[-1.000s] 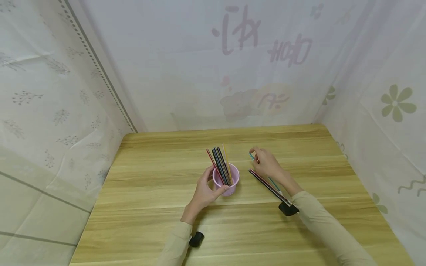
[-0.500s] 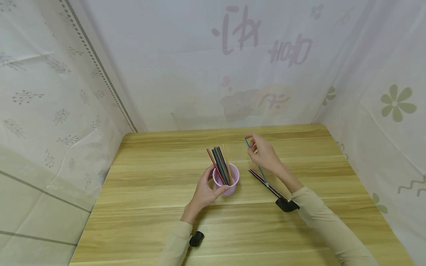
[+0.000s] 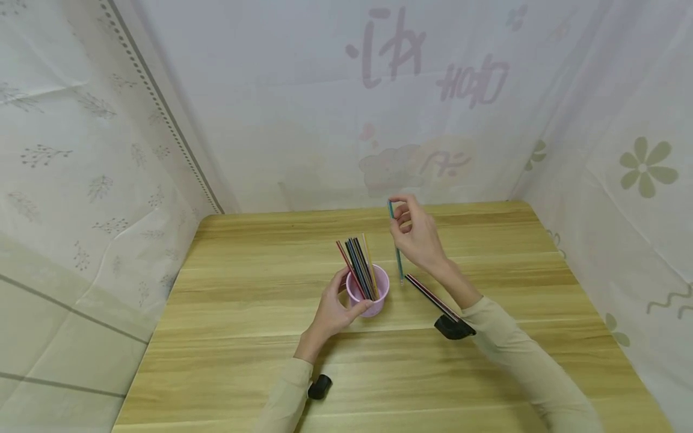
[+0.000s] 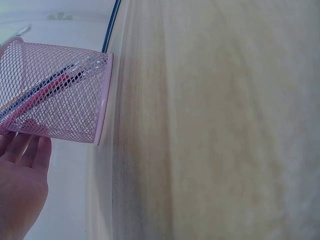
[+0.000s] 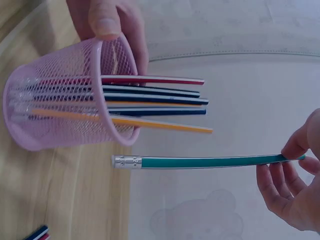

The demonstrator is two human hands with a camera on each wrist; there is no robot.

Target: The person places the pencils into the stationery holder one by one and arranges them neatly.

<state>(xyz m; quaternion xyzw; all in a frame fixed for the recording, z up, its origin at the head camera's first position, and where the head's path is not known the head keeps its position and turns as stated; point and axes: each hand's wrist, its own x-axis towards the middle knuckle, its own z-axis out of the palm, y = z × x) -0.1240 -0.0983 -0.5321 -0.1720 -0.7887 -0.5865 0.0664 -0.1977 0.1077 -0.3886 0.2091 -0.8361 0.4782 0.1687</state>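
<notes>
My left hand (image 3: 331, 311) grips a pink mesh pencil cup (image 5: 60, 75) standing upright on the table, thumb over the near rim and fingers round its left side. Several pencils (image 3: 357, 267) in red, dark blue and yellow lean to the left inside it. Up to the right of the cup, my right hand (image 3: 421, 237) pinches a green pencil (image 5: 200, 162) near its upper end. That pencil hangs nearly upright, its metal-banded eraser end pointing down, apart from the cup. In the left wrist view, the left fingers (image 4: 30, 150) lie against the mesh.
A few dark and red pencils (image 3: 428, 293) lie slanted on the wooden table (image 3: 243, 337), right of the cup and partly under the right wrist. A black wrist device (image 3: 453, 328) sits by their lower end. Patterned curtains (image 3: 303, 120) enclose the table's back and sides.
My right hand has lifted the green pencil off the table beside the other pencils, moving up and left, and the pencil has swung from slanted to nearly upright. The left hand and cup stay put.
</notes>
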